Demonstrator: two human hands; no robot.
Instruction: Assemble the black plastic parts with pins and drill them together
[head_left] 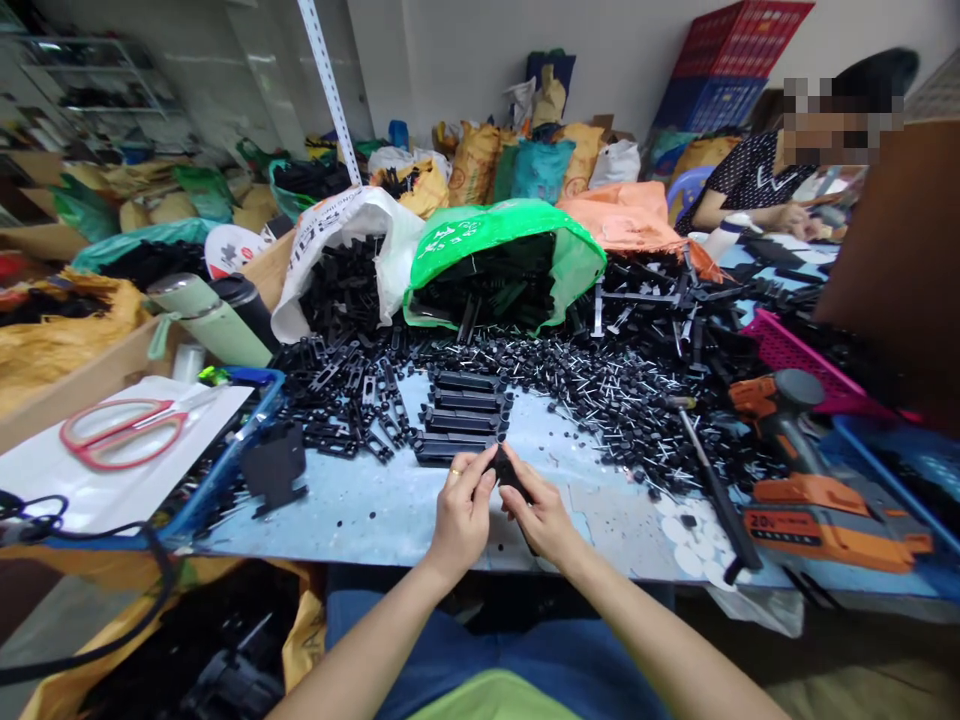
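Observation:
My left hand (459,515) and my right hand (541,517) meet over the near edge of the blue table (360,505). Together they pinch a small black plastic part (504,467) between the fingertips. A ring sits on a finger of my left hand. Just beyond the hands lies a neat stack of black assembled pieces (461,415). Left of it spreads a heap of black plastic clips (341,395). To the right lies a pile of small black pins with metal shafts (615,385).
An orange cordless drill (806,470) lies at right, a pink basket (795,350) behind it. Red scissors (124,430) rest on white paper at left, by a blue tray (240,445) and bottle (210,320). Green (510,240) and white (345,225) bags of parts stand behind. Another person (757,175) sits far right.

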